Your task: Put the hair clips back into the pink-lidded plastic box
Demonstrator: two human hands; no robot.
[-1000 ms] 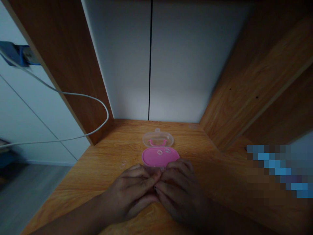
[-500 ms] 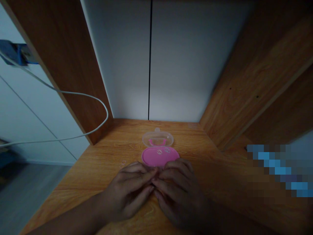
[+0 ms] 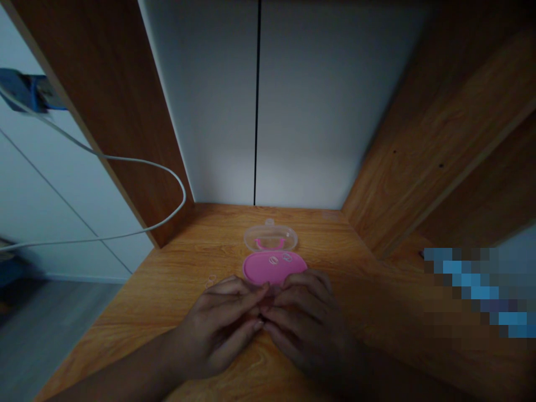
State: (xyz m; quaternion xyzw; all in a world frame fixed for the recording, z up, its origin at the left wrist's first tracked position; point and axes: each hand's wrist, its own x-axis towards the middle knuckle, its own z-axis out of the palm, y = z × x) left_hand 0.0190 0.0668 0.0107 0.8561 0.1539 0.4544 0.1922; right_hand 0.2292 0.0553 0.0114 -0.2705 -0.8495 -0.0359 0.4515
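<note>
My left hand [image 3: 226,324] and my right hand [image 3: 304,321] meet fingertip to fingertip just in front of a pink oval tray [image 3: 262,271]. Both are closed in a pinch; whatever sits between the fingertips is too small and dark to make out. Two small pale loops [image 3: 273,260] lie on the pink surface, near its back right. Behind it stands a clear plastic lid [image 3: 249,237] with a pink handle [image 3: 270,246] and a small tab at the top. Thin pale loops [image 3: 212,278] rest on the wood just left of my left hand.
The wooden tabletop [image 3: 167,296] ends at the left above a grey floor. White panels [image 3: 310,139] close off the back, with wooden side boards [image 3: 419,151] at both sides. A white cable [image 3: 182,192] hangs in a loop at the left.
My fingertips have shifted slightly against each other, the right fingers drawing a little apart from the left. The tray, lid and loops have stayed in place.
</note>
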